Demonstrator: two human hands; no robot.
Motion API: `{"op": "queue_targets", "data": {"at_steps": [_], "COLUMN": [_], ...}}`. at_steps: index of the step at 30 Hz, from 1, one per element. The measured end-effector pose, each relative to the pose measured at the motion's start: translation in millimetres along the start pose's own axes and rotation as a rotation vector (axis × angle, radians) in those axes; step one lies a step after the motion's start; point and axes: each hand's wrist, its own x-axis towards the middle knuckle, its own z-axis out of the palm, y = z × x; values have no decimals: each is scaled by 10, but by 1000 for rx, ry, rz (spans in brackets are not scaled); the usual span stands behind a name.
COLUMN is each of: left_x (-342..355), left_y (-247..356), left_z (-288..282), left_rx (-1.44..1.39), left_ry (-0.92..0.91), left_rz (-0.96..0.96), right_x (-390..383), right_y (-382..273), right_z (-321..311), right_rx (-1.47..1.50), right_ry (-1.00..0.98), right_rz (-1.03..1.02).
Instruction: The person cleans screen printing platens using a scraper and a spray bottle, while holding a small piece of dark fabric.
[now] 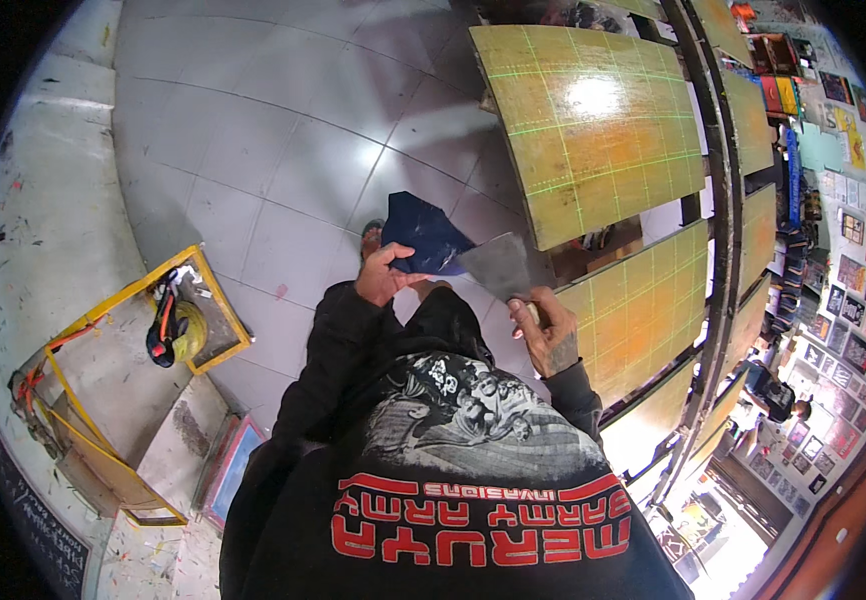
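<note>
My left hand (384, 276) grips a folded dark blue cloth (421, 228) by its lower left edge, thumb on top. Pale specks mark the cloth's surface. In my right hand (550, 335) is a scraper (497, 264) with a wide, flat grey blade and a light handle, my fingers wrapped round the handle. The blade points up and to the left. Its corner meets or overlaps the right end of the cloth; whether they touch I cannot tell. Both hands are in front of my body, above the tiled floor.
Yellowish boards (593, 120) with green grid lines stand close on my right, along a dark metal rail (718, 130). At left is a yellow-framed stand (223, 302) holding a yellow roll (190, 332) and dark items. Another person (775, 396) is far right, near a picture-covered wall.
</note>
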Motion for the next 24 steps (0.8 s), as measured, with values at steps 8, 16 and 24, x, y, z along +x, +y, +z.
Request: {"op": "queue_targets", "data": {"at_steps": [8,16,24], "left_x": [-166,-219,-400], "left_y": [145,270,442], "left_z": [769,1398,1520], "left_rx": [-19,110,-54], "left_ry": [-107,-256,-392], "left_rz": [240,453,412], "right_x": [163,487,448], "right_y": [-208,-720,-582], "right_z": [325,598,757], "right_rx": [122,-204,-457], "right_ry": [240,315,316], "right_rz": [-186,-540,-520]}}
